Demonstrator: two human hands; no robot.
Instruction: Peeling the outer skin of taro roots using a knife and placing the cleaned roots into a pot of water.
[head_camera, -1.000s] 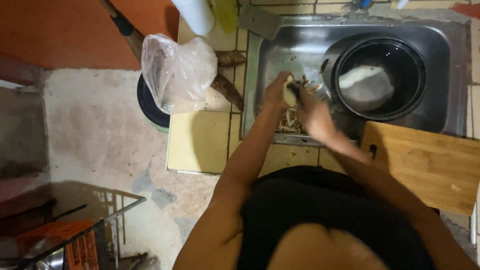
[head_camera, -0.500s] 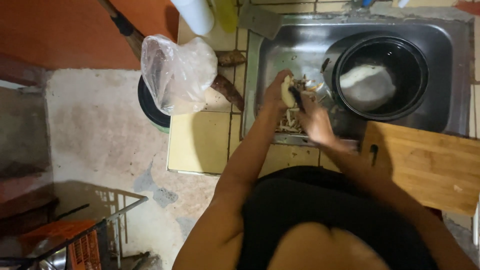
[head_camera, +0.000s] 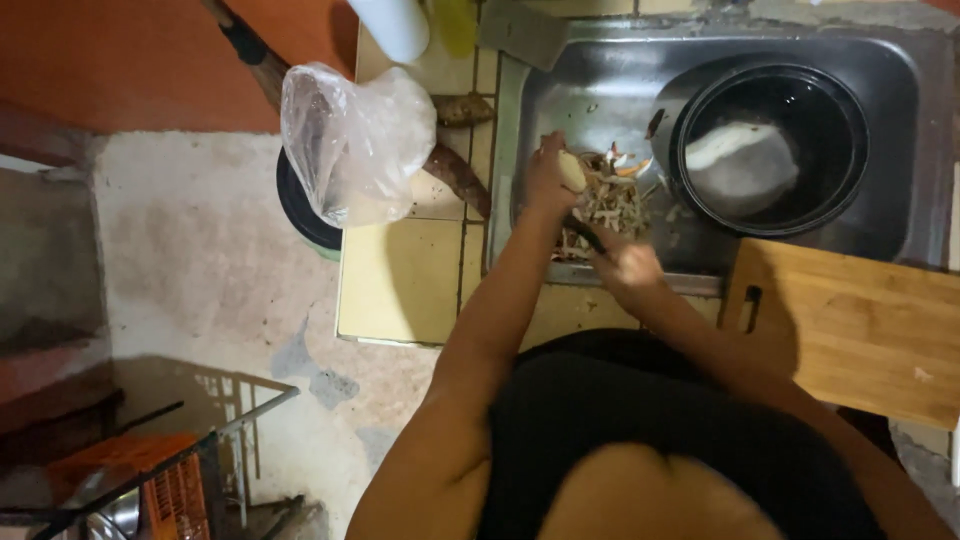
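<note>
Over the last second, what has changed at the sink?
The right hand has drawn back toward the sink's near edge, away from the pale root, which the left hand still grips over the peels. Pot, bag and board are unmoved.

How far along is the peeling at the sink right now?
Done: one pale peeled root lies in the black pot, and peelings are piled in the sink. In hand: left hand holds a half-peeled root; right hand grips a dark tool. Left: two unpeeled brown roots on the counter.
</note>
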